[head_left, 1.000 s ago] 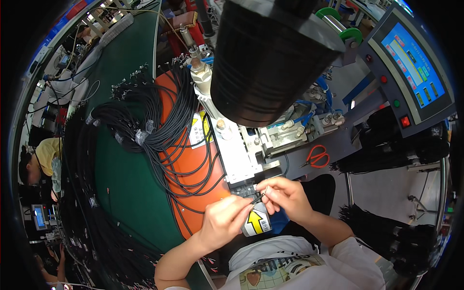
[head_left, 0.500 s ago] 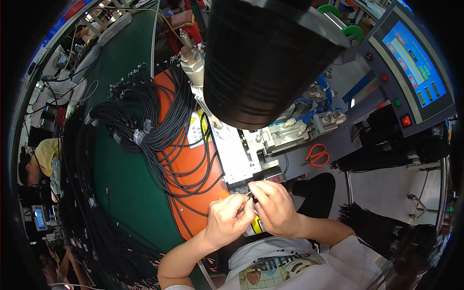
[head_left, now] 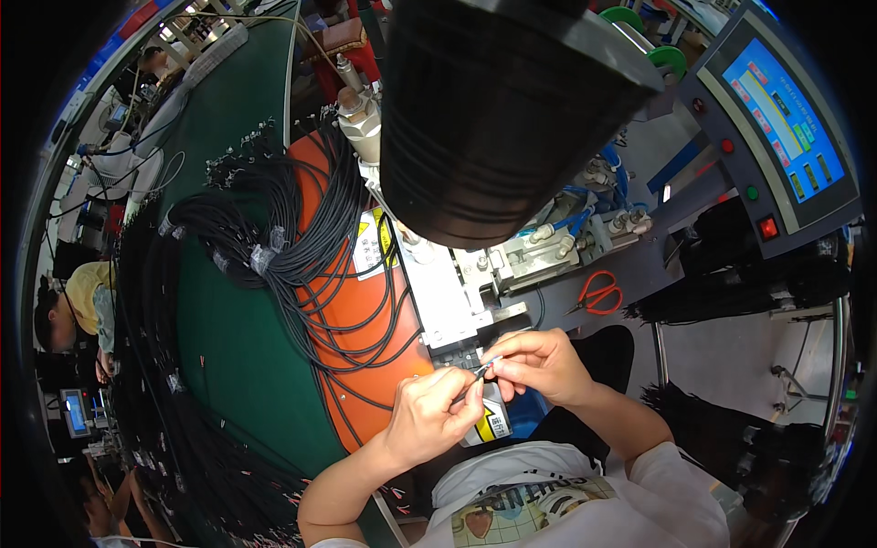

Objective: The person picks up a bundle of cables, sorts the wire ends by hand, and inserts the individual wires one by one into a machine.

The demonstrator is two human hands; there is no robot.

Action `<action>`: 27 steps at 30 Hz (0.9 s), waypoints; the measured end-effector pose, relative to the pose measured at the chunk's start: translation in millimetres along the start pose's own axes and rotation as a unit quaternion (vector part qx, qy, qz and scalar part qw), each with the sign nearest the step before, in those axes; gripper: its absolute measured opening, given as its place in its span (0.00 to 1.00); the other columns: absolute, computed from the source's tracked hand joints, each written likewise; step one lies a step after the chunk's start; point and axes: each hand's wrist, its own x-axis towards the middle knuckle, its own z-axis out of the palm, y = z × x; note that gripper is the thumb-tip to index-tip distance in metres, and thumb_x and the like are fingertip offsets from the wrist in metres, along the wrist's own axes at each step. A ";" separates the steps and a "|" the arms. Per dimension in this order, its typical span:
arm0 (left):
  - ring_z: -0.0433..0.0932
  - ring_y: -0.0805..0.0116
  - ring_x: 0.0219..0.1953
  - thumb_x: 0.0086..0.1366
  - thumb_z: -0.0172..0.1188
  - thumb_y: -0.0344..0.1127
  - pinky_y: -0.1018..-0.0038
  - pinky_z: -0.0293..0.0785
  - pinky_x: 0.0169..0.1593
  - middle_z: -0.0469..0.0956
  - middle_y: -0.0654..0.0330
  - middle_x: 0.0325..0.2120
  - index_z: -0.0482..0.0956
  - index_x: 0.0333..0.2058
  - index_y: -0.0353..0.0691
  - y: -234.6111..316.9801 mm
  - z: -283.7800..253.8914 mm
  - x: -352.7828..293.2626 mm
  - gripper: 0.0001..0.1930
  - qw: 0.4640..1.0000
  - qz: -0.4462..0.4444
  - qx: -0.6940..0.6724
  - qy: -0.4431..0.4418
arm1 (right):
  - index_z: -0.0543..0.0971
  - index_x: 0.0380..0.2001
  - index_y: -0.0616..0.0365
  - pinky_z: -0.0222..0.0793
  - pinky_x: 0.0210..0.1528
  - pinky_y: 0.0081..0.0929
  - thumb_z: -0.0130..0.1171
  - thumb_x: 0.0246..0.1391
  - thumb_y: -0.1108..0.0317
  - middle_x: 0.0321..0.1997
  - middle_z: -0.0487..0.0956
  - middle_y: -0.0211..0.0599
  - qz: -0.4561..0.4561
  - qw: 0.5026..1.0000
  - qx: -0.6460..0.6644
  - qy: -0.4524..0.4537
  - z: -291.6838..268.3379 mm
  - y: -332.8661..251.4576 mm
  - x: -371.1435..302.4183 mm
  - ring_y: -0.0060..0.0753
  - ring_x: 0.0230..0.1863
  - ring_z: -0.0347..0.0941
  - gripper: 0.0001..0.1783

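In front of the machine, my left hand (head_left: pixel 427 406) is closed in a pinch on a black cable (head_left: pixel 480 373), close to its end. Thin pale and reddish wires (head_left: pixel 491 365) come out of that end. Thumb and fingers of my right hand (head_left: pixel 541 363) are pinched together on these wires, just right of the left fingertips. Both hands are right before the dark fixture (head_left: pixel 452 356) under the machine's white plate (head_left: pixel 446 297). A white and yellow label (head_left: pixel 493 418) shows below the hands.
A bundle of black cables (head_left: pixel 265 258) lies across the orange board (head_left: pixel 365 338) and green table (head_left: pixel 247 356). Red-handled scissors (head_left: pixel 600 294) rest right of the machine. A large black cylinder (head_left: pixel 502 128) blocks the upper middle. A control screen (head_left: pixel 776 123) stands upper right.
My right hand has shifted slightly right and turned, its fingers now stretched toward the cable end, so the wires show. My left hand has stayed nearly in place.
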 end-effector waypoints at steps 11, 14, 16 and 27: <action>0.75 0.65 0.30 0.49 0.59 0.28 0.71 0.73 0.32 0.72 0.57 0.31 0.78 0.44 0.31 -3.6 -0.3 -4.2 0.20 0.947 0.105 0.304 -0.004 | 0.74 0.25 0.59 0.67 0.20 0.34 0.59 0.48 0.71 0.24 0.71 0.36 -0.256 0.768 -0.580 0.093 9.2 1.6 8.1 0.41 0.18 0.72 0.05; 0.75 0.64 0.29 0.49 0.59 0.27 0.70 0.73 0.32 0.72 0.58 0.30 0.77 0.44 0.31 -7.5 -2.5 -6.2 0.20 0.953 0.096 0.286 -0.025 | 0.74 0.26 0.59 0.68 0.21 0.35 0.59 0.49 0.71 0.25 0.72 0.36 -0.251 0.787 -0.555 0.094 8.9 6.8 8.0 0.42 0.19 0.72 0.04; 0.75 0.63 0.29 0.49 0.59 0.27 0.70 0.73 0.32 0.72 0.57 0.30 0.77 0.45 0.31 -7.8 -2.8 -5.5 0.21 0.954 0.093 0.285 -0.030 | 0.75 0.26 0.59 0.68 0.21 0.35 0.58 0.49 0.72 0.25 0.73 0.36 -0.245 0.795 -0.546 0.099 8.3 9.1 7.4 0.43 0.19 0.72 0.04; 0.69 0.68 0.30 0.52 0.56 0.31 0.76 0.69 0.30 0.68 0.61 0.28 0.75 0.48 0.29 -0.8 -9.5 4.9 0.23 0.911 0.179 0.355 -0.112 | 0.76 0.29 0.60 0.69 0.22 0.33 0.58 0.50 0.70 0.25 0.72 0.36 -0.245 0.719 -0.646 0.078 14.9 -1.4 4.5 0.41 0.20 0.72 0.05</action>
